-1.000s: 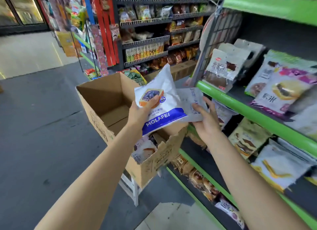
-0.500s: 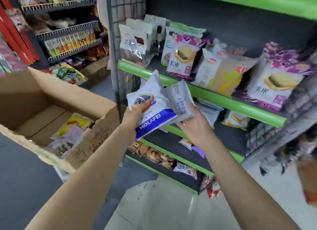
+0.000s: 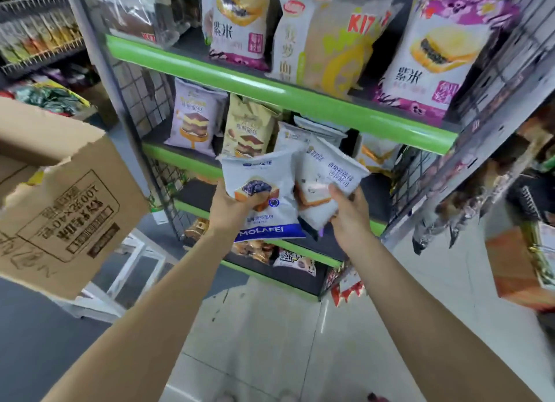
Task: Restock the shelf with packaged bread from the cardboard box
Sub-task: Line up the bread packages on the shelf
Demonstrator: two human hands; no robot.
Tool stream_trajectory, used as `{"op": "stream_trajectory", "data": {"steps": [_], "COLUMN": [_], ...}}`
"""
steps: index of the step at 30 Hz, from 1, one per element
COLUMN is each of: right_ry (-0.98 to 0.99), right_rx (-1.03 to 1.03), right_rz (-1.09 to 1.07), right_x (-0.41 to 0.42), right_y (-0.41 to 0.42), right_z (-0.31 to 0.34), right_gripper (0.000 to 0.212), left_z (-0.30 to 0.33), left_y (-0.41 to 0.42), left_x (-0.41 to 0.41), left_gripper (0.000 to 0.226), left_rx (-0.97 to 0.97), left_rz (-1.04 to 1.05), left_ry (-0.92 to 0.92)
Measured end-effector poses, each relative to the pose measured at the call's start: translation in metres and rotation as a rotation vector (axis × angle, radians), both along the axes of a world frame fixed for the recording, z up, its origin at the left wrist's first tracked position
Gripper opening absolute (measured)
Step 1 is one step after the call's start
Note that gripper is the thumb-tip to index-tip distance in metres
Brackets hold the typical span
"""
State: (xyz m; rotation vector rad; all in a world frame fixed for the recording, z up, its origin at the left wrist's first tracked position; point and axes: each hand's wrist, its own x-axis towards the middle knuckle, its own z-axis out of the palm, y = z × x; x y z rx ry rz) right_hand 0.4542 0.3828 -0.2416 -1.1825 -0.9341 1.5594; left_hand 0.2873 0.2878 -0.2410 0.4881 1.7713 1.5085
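Two bread packets held up before the shelf's (image 3: pixel 282 95) middle tier: left hand (image 3: pixel 231 209) grips the MOLAFEI packet (image 3: pixel 264 203), white with blue band; right hand (image 3: pixel 348 215) grips the white toast packet (image 3: pixel 327 179), Chinese print unreadable. Cardboard box (image 3: pixel 66 209) at left, printed "100" and "40", contents hidden. Behind, upper tier: KIT-marked yellow bag (image 3: pixel 327 41) between purple 紫米 bags (image 3: pixel 435 56).

Both hands, the left hand (image 3: pixel 231 206) and right hand (image 3: pixel 350 212), now carry the two bread packets (image 3: pixel 264 191) from beside the cardboard box (image 3: pixel 60 209) up to the middle shelf (image 3: pixel 186 158).
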Motion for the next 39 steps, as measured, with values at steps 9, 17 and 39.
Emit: {"op": "stream_trajectory", "data": {"steps": [9, 17, 39], "right_ry": [-0.513, -0.555, -0.525], "right_rx": [0.365, 0.457, 0.430], "right_rz": [-0.270, -0.407, 0.014], "right_x": [0.035, 0.047, 0.041], "right_y": [0.073, 0.145, 0.168], "right_z": [-0.025, -0.035, -0.042], "right_gripper": [0.057, 0.051, 0.039], "left_z": [-0.034, -0.041, -0.042], "left_y": [0.086, 0.154, 0.181], "left_x": [0.041, 0.055, 0.080], "left_gripper": [0.063, 0.079, 0.068], "left_rx": [0.121, 0.212, 0.259], "left_rz": [-0.057, -0.107, -0.214], "left_ry": [0.181, 0.309, 0.297]}}
